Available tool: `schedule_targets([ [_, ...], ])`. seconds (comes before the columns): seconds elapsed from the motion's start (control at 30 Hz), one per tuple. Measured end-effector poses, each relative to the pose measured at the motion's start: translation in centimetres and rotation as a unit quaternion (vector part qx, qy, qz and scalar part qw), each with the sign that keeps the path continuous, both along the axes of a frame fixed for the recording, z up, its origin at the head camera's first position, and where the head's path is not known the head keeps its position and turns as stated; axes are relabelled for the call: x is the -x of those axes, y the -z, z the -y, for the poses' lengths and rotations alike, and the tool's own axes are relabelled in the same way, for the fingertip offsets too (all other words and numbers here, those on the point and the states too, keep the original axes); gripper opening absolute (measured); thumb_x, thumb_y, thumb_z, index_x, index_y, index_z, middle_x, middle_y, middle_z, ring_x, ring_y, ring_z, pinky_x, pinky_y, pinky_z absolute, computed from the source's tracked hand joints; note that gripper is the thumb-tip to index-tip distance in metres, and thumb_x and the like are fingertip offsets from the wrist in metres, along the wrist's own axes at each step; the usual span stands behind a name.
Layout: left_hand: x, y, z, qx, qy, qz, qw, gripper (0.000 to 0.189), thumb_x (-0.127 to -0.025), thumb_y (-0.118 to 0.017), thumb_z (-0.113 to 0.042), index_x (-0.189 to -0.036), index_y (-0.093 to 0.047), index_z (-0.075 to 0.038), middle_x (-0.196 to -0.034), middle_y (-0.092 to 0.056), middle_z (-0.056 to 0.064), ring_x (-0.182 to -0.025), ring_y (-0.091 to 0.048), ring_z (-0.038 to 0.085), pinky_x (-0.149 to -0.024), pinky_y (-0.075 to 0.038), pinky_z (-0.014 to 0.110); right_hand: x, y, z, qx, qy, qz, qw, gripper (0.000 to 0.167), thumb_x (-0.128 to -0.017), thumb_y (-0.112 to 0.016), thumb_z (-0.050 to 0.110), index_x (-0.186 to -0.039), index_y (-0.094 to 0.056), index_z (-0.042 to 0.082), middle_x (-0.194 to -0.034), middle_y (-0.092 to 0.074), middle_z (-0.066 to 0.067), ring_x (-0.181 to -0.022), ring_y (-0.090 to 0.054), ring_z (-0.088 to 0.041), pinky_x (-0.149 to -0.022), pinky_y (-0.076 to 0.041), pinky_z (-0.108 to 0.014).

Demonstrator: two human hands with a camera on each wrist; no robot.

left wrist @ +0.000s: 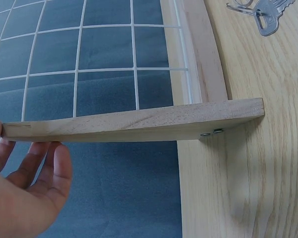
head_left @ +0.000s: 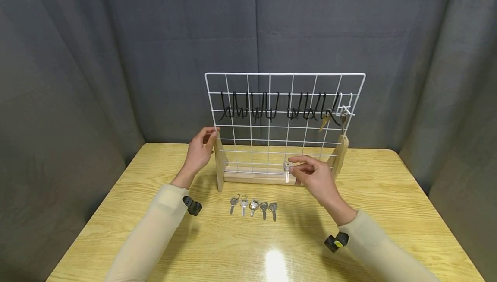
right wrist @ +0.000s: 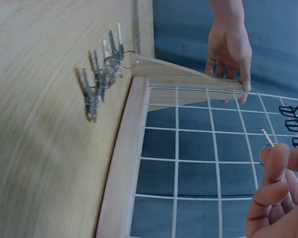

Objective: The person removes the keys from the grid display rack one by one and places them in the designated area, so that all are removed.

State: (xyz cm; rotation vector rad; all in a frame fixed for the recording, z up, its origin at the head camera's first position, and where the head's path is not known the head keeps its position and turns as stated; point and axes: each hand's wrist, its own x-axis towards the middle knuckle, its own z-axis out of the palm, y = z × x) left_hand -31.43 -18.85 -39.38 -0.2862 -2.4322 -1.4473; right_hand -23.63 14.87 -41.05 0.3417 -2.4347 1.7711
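My right hand [head_left: 316, 177] pinches a silver key [head_left: 287, 173] by its ring between thumb and fingertips, its blade hanging down before the lower part of the white wire grid rack [head_left: 285, 74]. In the right wrist view the key [right wrist: 268, 138] pokes out past the fingertips. My left hand [head_left: 199, 150] holds the upper end of the rack's left wooden side support [left wrist: 129, 121], thumb on one face and fingers on the other. Several silver keys with rings [head_left: 254, 205] lie in a row on the table in front of the rack.
Several black hooks [head_left: 272, 111] hang along the grid's upper part. At its right end are a white hook [head_left: 344, 110], a brass-coloured key [head_left: 324, 122] and a darker key [head_left: 343, 120]. Grey curtains [head_left: 178, 36] surround the wooden table [head_left: 217, 247].
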Motion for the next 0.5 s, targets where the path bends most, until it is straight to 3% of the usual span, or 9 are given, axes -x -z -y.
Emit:
schedule_targets([
  [0.2, 0.0, 0.0, 0.0, -0.002, -0.001, -0.001, 1.0, 0.038, -0.106, -0.047, -0.037, -0.133, -0.06, -0.013, -0.128, -0.064, 0.015, -0.115, -0.063, 0.03, -0.08, -0.057, 0.04, 0.1, 1.0, 0.0, -0.004, 0.0, 0.031, 0.9995, 0.025, -0.093, -0.069, 0.014, -0.117, -0.071, 0.011, -0.092, -0.075, -0.018, -0.061, -0.067, -0.027, -0.045, -0.038, -0.025],
  [0.3, 0.0, 0.0, 0.0, -0.005, -0.002, -0.002, 1.0, 0.038, -0.106, -0.047, -0.036, -0.133, -0.06, -0.013, -0.128, -0.064, 0.015, -0.114, -0.064, 0.03, -0.079, -0.057, 0.04, 0.1, 1.6, 0.0, -0.005, -0.004, 0.045, 0.999, 0.024, -0.093, -0.069, 0.015, -0.117, -0.071, 0.01, -0.091, -0.075, -0.018, -0.06, -0.066, -0.025, -0.043, -0.034, -0.023],
  [0.5, 0.0, 0.0, 0.0, -0.004, -0.002, -0.001, 1.0, 0.038, -0.106, -0.047, -0.037, -0.133, -0.06, -0.013, -0.127, -0.064, 0.015, -0.114, -0.063, 0.03, -0.08, -0.057, 0.041, 0.2, 2.7, 0.0, 0.012, -0.024, 0.083, 0.9961, 0.026, -0.093, -0.068, 0.013, -0.118, -0.07, 0.007, -0.083, -0.075, -0.01, -0.056, -0.063, -0.019, -0.043, -0.035, -0.022],
])
